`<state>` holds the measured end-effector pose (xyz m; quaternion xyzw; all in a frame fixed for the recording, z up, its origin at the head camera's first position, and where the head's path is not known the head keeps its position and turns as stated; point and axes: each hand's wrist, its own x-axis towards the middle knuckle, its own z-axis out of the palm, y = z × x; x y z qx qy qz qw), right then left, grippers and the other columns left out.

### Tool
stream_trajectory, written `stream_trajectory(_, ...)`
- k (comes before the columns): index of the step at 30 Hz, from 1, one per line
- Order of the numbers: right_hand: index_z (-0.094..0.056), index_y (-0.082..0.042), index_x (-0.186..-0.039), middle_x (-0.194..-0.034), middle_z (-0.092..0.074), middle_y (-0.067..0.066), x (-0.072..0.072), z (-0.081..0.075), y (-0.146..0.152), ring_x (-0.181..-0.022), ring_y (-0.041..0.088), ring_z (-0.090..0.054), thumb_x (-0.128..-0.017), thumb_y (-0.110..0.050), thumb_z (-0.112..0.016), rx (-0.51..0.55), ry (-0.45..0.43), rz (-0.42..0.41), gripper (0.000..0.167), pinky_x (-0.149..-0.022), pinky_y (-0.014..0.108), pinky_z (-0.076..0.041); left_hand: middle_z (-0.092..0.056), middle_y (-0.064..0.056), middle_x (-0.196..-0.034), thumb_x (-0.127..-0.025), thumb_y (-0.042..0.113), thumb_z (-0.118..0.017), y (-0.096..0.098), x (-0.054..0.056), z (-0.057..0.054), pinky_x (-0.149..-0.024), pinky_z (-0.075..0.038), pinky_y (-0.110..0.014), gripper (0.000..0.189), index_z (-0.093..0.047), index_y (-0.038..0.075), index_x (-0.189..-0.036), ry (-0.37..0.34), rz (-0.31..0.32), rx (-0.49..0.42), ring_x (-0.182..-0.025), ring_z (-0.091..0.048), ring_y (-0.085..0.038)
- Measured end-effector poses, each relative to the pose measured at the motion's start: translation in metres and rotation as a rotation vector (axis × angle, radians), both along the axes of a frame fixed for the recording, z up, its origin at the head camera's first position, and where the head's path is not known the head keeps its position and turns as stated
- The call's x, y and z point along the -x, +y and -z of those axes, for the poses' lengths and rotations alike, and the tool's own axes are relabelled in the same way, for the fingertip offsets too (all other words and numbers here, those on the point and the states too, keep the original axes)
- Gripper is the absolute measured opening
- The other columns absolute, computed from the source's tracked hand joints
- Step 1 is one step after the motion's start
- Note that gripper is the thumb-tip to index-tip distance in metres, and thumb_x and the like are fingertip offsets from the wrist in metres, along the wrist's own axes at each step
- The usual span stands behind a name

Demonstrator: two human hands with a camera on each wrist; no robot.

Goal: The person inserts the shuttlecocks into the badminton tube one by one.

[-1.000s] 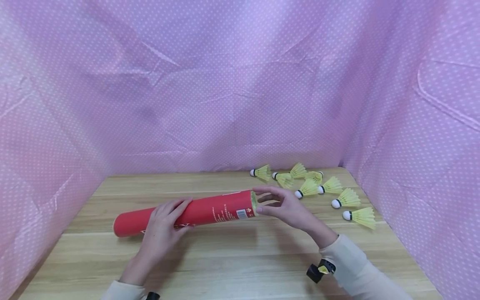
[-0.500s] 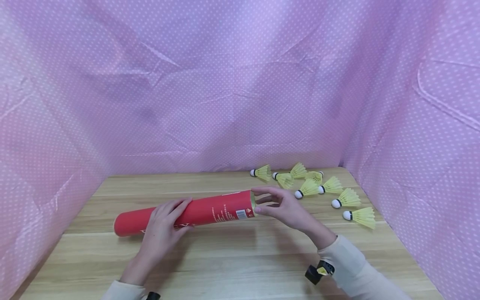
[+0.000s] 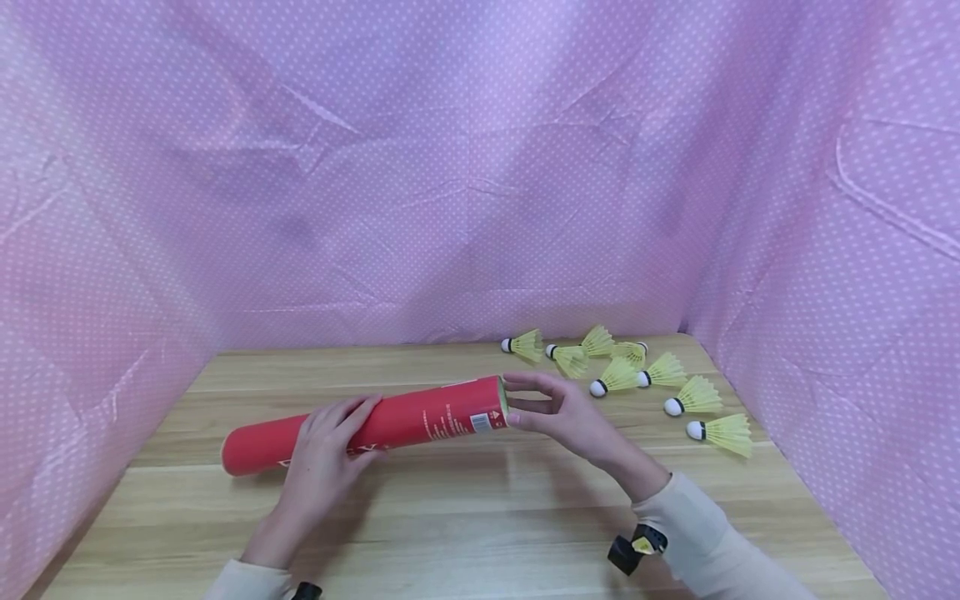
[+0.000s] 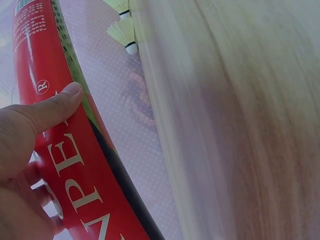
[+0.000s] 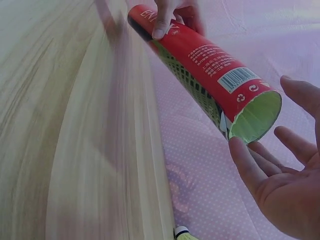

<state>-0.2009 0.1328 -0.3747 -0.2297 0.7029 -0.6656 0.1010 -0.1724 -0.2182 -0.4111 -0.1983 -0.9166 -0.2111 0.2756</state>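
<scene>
A long red shuttlecock tube [image 3: 423,418] slants above the wooden table, its right end raised. My left hand [image 3: 322,462] grips it near the middle, thumb on the near side, as the left wrist view confirms with the thumb [image 4: 62,102] across the lettering. The tube's mouth [image 5: 257,117] is uncovered in the right wrist view and shows pale green inside; its depth is hidden. Around that mouth my right hand [image 3: 570,419] hovers with spread fingers [image 5: 245,165], one fingertip at or very near the rim. Nothing is seen in that hand.
Several yellow shuttlecocks [image 3: 617,377] with white heads lie scattered on the back right of the wooden table [image 3: 450,533]. Pink dotted cloth [image 3: 465,208] hangs behind and at both sides. Each wrist wears a black strap.
The tube has shifted slightly left, its mouth end a touch higher. My right hand has drifted slightly left with it. The shuttlecocks stay where they were.
</scene>
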Motion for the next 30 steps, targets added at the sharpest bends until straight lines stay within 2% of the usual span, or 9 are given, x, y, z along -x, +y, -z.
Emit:
stream_trajectory(5,-0.053,-0.004,-0.143,-0.145,-0.05,0.018,0.001,0.002,0.0,-0.129,0.038,-0.054,-0.09,-0.008,-0.076,0.025,-0.023,-0.01,0.058,-0.095,0.04,-0.053,-0.063,-0.015,-0.126,-0.059,0.012,-0.099,0.0,0.001,0.001,-0.103,-0.035,-0.06,0.087,-0.062,0.011,-0.138,0.005,0.004,-0.001,-0.113,-0.056,-0.038)
stream_trajectory(11,-0.053,-0.003,-0.142,-0.147,-0.049,0.016,0.004,0.004,0.004,-0.129,0.038,-0.054,-0.091,-0.001,-0.073,0.015,-0.021,-0.037,0.056,-0.096,0.042,-0.053,-0.062,-0.013,-0.126,-0.059,0.013,-0.099,-0.001,0.002,0.001,-0.101,-0.036,-0.059,0.088,-0.061,0.013,-0.139,-0.001,0.009,-0.001,-0.113,-0.056,-0.038)
stream_trajectory(14,-0.052,-0.001,-0.143,-0.148,-0.048,0.016,0.006,0.005,0.008,-0.128,0.038,-0.055,-0.091,-0.003,-0.074,-0.006,-0.011,-0.042,0.057,-0.095,0.042,-0.053,-0.062,-0.013,-0.127,-0.059,0.012,-0.098,-0.001,0.002,0.0,-0.101,-0.037,-0.059,0.089,-0.06,0.014,-0.14,-0.013,0.007,0.006,-0.114,-0.055,-0.037)
stream_trajectory(24,-0.058,-0.003,-0.136,-0.137,-0.058,0.015,0.016,0.018,0.028,-0.118,0.039,-0.062,-0.091,-0.006,-0.075,-0.106,0.073,0.05,0.049,-0.091,0.036,-0.056,-0.062,-0.012,-0.129,-0.06,0.01,-0.098,-0.002,0.002,0.001,-0.102,-0.035,-0.06,0.09,-0.06,0.015,-0.141,-0.021,0.013,0.008,-0.116,-0.054,-0.037)
stream_trajectory(30,-0.058,0.002,-0.134,-0.133,-0.06,0.02,0.021,0.025,0.041,-0.117,0.046,-0.059,-0.09,-0.006,-0.075,-0.114,0.101,0.083,0.047,-0.091,0.035,-0.056,-0.062,-0.012,-0.129,-0.06,0.01,-0.098,-0.003,0.002,0.002,-0.103,-0.035,-0.061,0.09,-0.06,0.015,-0.141,-0.024,0.013,0.011,-0.117,-0.054,-0.037)
